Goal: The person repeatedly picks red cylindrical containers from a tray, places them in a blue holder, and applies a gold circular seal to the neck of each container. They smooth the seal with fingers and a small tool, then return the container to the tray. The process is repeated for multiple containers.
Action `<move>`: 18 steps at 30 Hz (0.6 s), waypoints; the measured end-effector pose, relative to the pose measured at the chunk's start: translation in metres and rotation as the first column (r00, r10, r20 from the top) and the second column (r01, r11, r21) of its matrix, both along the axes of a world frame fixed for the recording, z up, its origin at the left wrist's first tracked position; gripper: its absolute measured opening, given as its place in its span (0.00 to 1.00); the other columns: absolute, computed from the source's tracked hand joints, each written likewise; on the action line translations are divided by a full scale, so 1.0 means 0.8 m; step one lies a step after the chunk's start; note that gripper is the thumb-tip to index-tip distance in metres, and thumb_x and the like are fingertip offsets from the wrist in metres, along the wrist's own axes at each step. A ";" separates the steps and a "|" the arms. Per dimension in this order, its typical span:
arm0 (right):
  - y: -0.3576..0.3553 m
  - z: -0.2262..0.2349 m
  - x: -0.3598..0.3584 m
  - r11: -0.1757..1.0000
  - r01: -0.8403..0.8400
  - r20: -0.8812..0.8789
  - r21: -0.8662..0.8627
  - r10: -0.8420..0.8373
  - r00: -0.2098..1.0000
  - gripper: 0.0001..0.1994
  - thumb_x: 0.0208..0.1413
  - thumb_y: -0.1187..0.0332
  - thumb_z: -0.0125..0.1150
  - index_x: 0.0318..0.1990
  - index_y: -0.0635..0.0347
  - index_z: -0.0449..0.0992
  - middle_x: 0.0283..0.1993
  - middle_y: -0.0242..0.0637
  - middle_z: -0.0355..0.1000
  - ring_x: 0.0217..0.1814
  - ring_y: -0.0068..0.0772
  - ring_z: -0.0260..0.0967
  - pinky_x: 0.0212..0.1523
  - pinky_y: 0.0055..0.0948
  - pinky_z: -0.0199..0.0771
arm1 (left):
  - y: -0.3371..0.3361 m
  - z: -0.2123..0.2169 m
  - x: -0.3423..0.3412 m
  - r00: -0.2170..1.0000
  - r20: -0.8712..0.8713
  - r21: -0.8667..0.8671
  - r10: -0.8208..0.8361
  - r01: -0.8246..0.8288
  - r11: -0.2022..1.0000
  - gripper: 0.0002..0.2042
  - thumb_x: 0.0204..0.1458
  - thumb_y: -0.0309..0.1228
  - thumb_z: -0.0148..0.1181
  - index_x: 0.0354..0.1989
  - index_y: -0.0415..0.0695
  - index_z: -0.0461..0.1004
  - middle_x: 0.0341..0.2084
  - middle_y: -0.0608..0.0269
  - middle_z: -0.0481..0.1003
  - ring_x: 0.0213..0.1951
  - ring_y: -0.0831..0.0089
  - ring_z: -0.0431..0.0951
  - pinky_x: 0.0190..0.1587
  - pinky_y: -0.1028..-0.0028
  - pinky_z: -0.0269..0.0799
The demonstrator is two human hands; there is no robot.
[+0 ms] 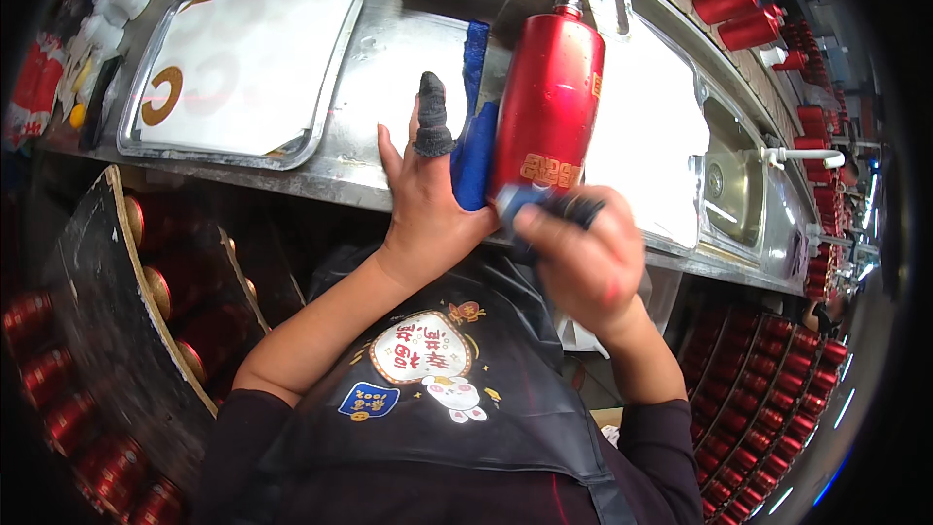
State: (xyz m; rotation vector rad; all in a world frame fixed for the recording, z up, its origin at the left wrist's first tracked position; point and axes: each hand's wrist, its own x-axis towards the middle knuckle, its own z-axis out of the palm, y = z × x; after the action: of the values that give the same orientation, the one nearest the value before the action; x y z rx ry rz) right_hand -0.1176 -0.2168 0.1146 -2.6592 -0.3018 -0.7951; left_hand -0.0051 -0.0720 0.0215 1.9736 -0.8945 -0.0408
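Note:
A shiny red bottle (pixel 551 87) with a metal neck and gold marking lies on the counter, its base toward me. My left hand (pixel 428 190) is just left of it, fingers stretched out and one finger in a dark knitted cover. Its thumb reaches toward the bottle's base, beside a crumpled blue cloth (pixel 474 151). Smeared by motion, my right hand (pixel 593 258) is closed around a dark tool with a blue-grey end (pixel 523 202). That end is at the bottle's base near the gold marking; I cannot tell whether it touches.
On the left, a metal tray (pixel 323 102) has a white sheet and a gold C-shaped piece (pixel 161 95) on it. White paper (pixel 641 136) covers the counter right of the bottle, before a sink (pixel 734 180) with a white tap (pixel 802 157). Red bottles (pixel 727 0) line the back; racks stand below.

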 end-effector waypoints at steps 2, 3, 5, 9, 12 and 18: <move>-0.005 0.003 -0.010 0.984 0.064 -0.052 0.167 -0.056 0.997 0.19 0.35 0.85 0.71 0.40 0.62 0.82 0.34 0.38 0.74 0.35 0.40 0.72 0.36 0.34 0.75 | -0.002 0.003 0.001 0.999 0.023 -0.015 -0.023 0.023 1.000 0.63 0.38 0.56 0.76 0.75 0.36 0.41 0.73 0.36 0.48 0.74 0.43 0.49 0.69 0.33 0.27; -0.008 0.003 -0.013 0.956 0.179 -0.028 0.232 -0.178 0.984 0.19 0.36 0.85 0.70 0.40 0.62 0.82 0.34 0.39 0.74 0.35 0.40 0.72 0.36 0.35 0.76 | -0.004 0.006 0.000 1.000 0.004 0.000 -0.023 0.023 1.000 0.62 0.41 0.45 0.78 0.77 0.40 0.36 0.74 0.40 0.51 0.74 0.48 0.55 0.72 0.39 0.23; -0.016 -0.003 -0.019 0.921 0.252 -0.041 0.298 -0.252 0.967 0.21 0.37 0.88 0.67 0.42 0.61 0.82 0.35 0.41 0.75 0.36 0.42 0.74 0.37 0.36 0.77 | -0.005 0.012 -0.001 0.998 0.030 -0.019 -0.049 0.050 0.999 0.61 0.40 0.51 0.77 0.75 0.37 0.42 0.73 0.37 0.50 0.74 0.44 0.50 0.69 0.32 0.27; -0.028 -0.028 -0.041 0.936 0.158 -0.031 0.315 -0.156 0.987 0.20 0.38 0.89 0.66 0.41 0.58 0.83 0.36 0.41 0.77 0.37 0.41 0.76 0.38 0.33 0.78 | -0.013 0.025 -0.004 0.979 0.155 0.028 -0.129 0.126 0.992 0.56 0.41 0.48 0.77 0.75 0.41 0.47 0.73 0.39 0.50 0.76 0.42 0.45 0.67 0.28 0.29; -0.028 -0.046 -0.067 0.897 0.333 -0.150 0.290 -0.302 0.942 0.20 0.36 0.85 0.74 0.40 0.58 0.82 0.39 0.44 0.77 0.38 0.39 0.76 0.41 0.35 0.77 | -0.022 0.029 -0.005 0.982 0.122 -0.135 -0.142 0.158 0.978 0.55 0.41 0.44 0.78 0.76 0.44 0.47 0.73 0.42 0.53 0.75 0.45 0.50 0.68 0.29 0.30; -0.051 -0.031 -0.003 0.586 0.373 -0.328 0.719 -0.186 0.926 0.12 0.54 0.69 0.73 0.37 0.64 0.75 0.31 0.27 0.70 0.34 0.16 0.63 0.36 0.19 0.66 | -0.021 0.031 -0.002 0.928 -0.175 -0.221 -0.329 0.289 0.932 0.60 0.37 0.42 0.81 0.75 0.38 0.45 0.71 0.40 0.57 0.71 0.48 0.59 0.72 0.37 0.35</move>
State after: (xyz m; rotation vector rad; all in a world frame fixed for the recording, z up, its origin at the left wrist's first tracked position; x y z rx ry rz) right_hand -0.1198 -0.2578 0.0901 -1.9227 0.4617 -0.5224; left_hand -0.0066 -0.0886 0.0467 1.6005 -1.0232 -0.3288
